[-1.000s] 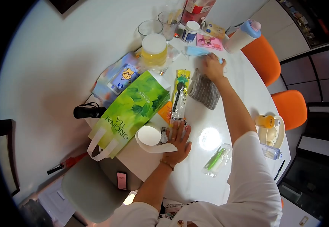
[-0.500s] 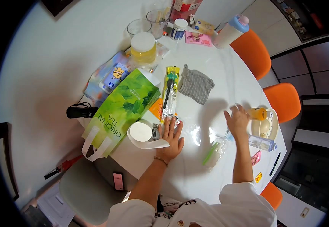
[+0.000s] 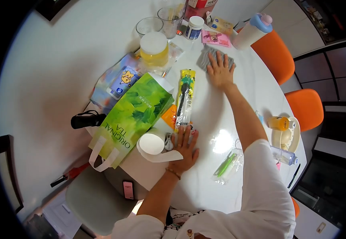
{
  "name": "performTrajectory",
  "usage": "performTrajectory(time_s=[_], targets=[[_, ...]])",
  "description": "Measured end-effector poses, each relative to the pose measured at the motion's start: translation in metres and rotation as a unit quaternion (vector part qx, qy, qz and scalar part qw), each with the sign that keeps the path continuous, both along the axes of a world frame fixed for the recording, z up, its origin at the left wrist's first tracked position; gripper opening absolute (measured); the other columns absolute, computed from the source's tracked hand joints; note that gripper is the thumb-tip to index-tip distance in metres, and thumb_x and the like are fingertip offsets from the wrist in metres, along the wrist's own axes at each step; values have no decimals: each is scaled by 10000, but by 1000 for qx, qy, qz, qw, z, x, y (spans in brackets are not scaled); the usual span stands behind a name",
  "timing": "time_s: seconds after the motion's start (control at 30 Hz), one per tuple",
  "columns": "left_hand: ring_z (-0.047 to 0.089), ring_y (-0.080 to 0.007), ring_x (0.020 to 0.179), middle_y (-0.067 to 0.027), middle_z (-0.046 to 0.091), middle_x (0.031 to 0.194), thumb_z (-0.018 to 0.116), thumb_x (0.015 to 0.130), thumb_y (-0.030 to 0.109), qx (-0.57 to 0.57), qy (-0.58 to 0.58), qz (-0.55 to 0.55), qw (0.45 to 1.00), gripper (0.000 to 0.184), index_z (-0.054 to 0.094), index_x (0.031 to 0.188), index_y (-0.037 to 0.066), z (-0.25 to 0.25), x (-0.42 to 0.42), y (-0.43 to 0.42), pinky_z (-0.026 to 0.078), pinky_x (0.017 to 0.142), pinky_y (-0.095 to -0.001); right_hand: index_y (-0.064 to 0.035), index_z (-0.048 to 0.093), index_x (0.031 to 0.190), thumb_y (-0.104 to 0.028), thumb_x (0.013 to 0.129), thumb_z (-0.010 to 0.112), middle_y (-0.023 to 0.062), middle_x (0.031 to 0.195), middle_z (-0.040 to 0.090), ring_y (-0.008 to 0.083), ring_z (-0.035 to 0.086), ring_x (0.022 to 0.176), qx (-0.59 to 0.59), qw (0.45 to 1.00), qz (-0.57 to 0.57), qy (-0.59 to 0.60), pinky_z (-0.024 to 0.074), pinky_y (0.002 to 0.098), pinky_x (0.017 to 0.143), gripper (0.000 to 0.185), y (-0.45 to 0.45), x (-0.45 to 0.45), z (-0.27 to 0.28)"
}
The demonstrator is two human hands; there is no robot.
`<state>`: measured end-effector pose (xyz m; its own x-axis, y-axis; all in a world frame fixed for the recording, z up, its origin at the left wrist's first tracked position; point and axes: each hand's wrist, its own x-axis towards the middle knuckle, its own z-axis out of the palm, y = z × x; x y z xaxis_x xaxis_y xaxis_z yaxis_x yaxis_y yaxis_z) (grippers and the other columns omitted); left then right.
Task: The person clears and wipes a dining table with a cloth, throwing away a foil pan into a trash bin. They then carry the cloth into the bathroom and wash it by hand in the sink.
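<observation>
My left hand lies flat on the white table, fingers apart, beside a nail clipper and a white paper roll. Its fingertips are at the lower end of a yellow-and-clear packet with a black item inside. Farther back, my right hand is spread over a grey striped cloth, pressing on it with its fingers apart. A green bag marked "ORIGINAL TEA" lies left of the packet.
At the back stand a yellow jar, glasses, a white bottle, a pink packet and a tumbler. On the right are an orange bottle, a bowl and a clear bottle. A green item lies bagged nearer.
The blue mask left the back in my right hand and now lies partly hidden at the right. My right hand has returned to the cloth, which is bunched farther back. My left hand stays flat.
</observation>
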<state>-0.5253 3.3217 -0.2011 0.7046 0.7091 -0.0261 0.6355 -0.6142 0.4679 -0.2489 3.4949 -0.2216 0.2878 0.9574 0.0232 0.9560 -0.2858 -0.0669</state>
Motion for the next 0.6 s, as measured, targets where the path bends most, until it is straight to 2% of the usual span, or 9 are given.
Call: performTrajectory(time_s=[0.07, 0.17, 0.23, 0.27, 0.33, 0.43, 0.53, 0.6], targets=[[154, -399, 1345, -199, 216, 1444, 523, 812, 317, -1, -12, -1, 1000, 646, 296, 1382, 115, 0, -3, -1, 208, 993, -603, -274, 216, 1418, -428, 924, 283, 70, 1496, 134, 350, 61, 1372, 5, 999, -30, -14, 77, 622, 1038, 522, 11, -2, -4], [158, -400, 1343, -200, 222, 1441, 526, 811, 309, -3, -14, 1, 1000, 646, 296, 1382, 114, 0, 1, 0, 203, 995, -603, -262, 219, 1418, -429, 926, 281, 72, 1495, 135, 354, 59, 1371, 10, 1000, -15, -3, 82, 613, 1043, 523, -11, -18, -8], [162, -402, 1341, -209, 222, 1438, 525, 814, 310, -5, -2, 2, 1000, 646, 294, 1382, 108, 3, 0, -1, 195, 998, -604, -250, 228, 1417, -419, 923, 315, 76, 1494, 138, 353, 63, 1370, 4, 1000, 24, -13, 90, 610, 1046, 529, -44, -35, -6], [163, -368, 1349, -181, 206, 1455, 510, 821, 310, 4, 5, 1, 1000, 641, 288, 1386, 104, 6, -1, 0, 201, 1010, -587, -250, 232, 1415, -412, 920, 332, 77, 1493, 138, 353, 63, 1370, 0, 999, 44, -10, 91, 612, 1045, 531, -64, -42, -2], [163, -368, 1349, -180, 212, 1454, 505, 825, 310, 13, 2, 2, 1000, 636, 291, 1386, 100, 4, -1, -1, 188, 1017, -583, -242, 252, 1409, -404, 908, 368, 86, 1493, 131, 357, 60, 1370, -20, 996, 83, 30, 92, 616, 1041, 539, -109, -54, 11], [162, -368, 1349, -184, 218, 1452, 501, 830, 311, 18, -6, -1, 1000, 628, 297, 1385, 101, 3, -2, -1, 178, 1023, -579, -227, 268, 1405, -403, 898, 384, 103, 1493, 123, 373, 51, 1367, -52, 992, 109, 29, 93, 623, 1034, 549, -164, -54, 22], [162, -401, 1340, -219, 218, 1437, 526, 817, 307, 4, -19, -4, 1000, 626, 330, 1369, 88, 2, -2, -1, 176, 1009, -598, -212, 268, 1408, -404, 894, 386, 118, 1490, 122, 392, 50, 1362, -41, 995, 93, 6, 95, 629, 1027, 561, -153, -39, 23], [180, -395, 1332, -215, 226, 1432, 537, 807, 307, 13, -16, -1, 1000, 633, 333, 1364, 86, 3, -2, 0, 195, 999, -592, -206, 248, 1415, -405, 901, 363, 122, 1488, 125, 398, 62, 1357, 2, 999, 29, 12, 89, 637, 1021, 563, -119, -26, 11]])
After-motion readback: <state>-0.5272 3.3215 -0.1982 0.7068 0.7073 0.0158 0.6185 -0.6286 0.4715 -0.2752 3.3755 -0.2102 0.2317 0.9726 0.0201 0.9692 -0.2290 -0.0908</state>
